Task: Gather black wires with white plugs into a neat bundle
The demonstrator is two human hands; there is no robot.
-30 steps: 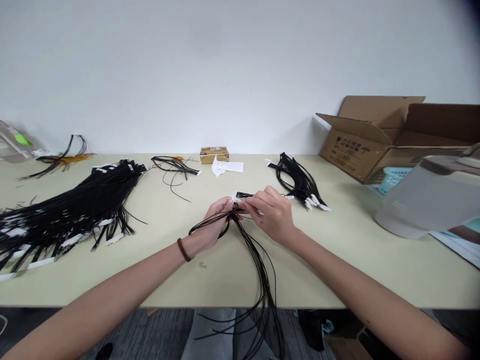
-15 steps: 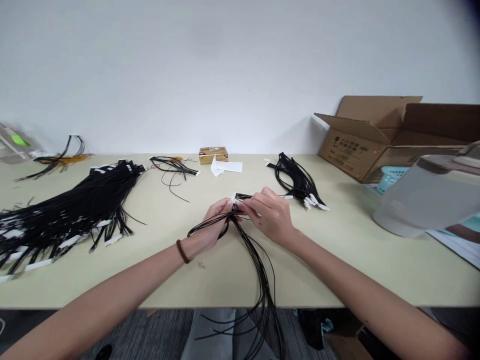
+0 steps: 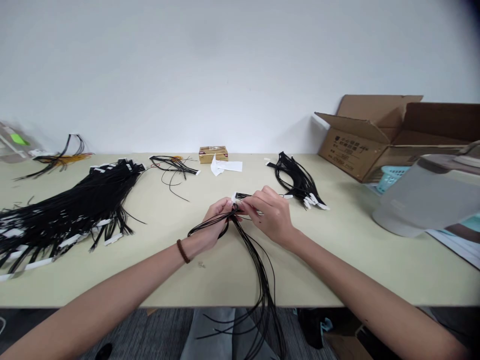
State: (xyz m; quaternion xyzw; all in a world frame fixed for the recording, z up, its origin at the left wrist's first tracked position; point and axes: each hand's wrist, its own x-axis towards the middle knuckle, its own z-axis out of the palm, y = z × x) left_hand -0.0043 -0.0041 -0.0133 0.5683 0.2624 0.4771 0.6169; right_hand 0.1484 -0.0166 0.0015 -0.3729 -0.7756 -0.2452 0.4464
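Note:
A bundle of thin black wires (image 3: pixel 258 265) with a white connector (image 3: pixel 234 197) is between my hands, above the middle of the table. My left hand (image 3: pixel 216 220) is closed on the bundle just below the connector, and some wires loop over its wrist side. Close against it, my right hand (image 3: pixel 270 212) pinches wires with thumb and index finger beside the connector; the exact wire is hidden by the fingers. The long free ends hang over the table's front edge toward my lap.
To the left lies a big pile of black wire harnesses (image 3: pixel 93 192) with white connectors. Smaller harnesses (image 3: pixel 296 177) lie at the back right. A gold box (image 3: pixel 213 154) stands near the wall. At the right are an open cardboard box (image 3: pixel 356 150) and a translucent jug (image 3: pixel 408 200).

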